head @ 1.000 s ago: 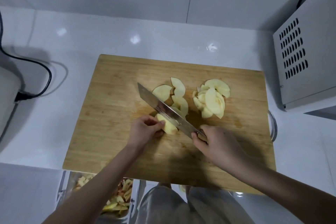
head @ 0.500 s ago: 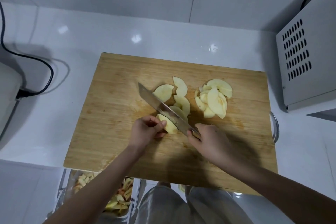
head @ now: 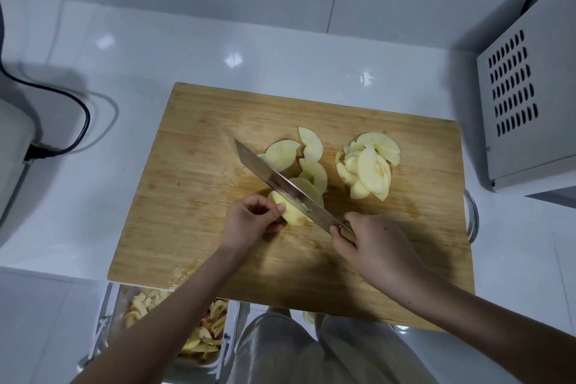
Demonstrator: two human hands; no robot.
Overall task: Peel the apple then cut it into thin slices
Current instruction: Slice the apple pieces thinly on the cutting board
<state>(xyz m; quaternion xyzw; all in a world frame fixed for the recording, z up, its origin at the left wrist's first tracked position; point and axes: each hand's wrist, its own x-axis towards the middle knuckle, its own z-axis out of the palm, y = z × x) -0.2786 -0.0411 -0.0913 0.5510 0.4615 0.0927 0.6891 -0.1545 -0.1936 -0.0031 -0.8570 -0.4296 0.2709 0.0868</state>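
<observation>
Bamboo cutting board (head: 193, 196) on white counter (head: 156, 56).

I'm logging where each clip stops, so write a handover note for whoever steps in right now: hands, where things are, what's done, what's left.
Hands: the left hand grips the apple chunk on the cutting board. The right hand holds the knife by its handle, with the blade set across the chunk.
Things: loose slices lie just beyond the blade, and a slice pile sits further right. Peels are below the board's near edge.
Done: the apple is peeled and mostly sliced.
Left: cut the chunk into thin slices.
</observation>
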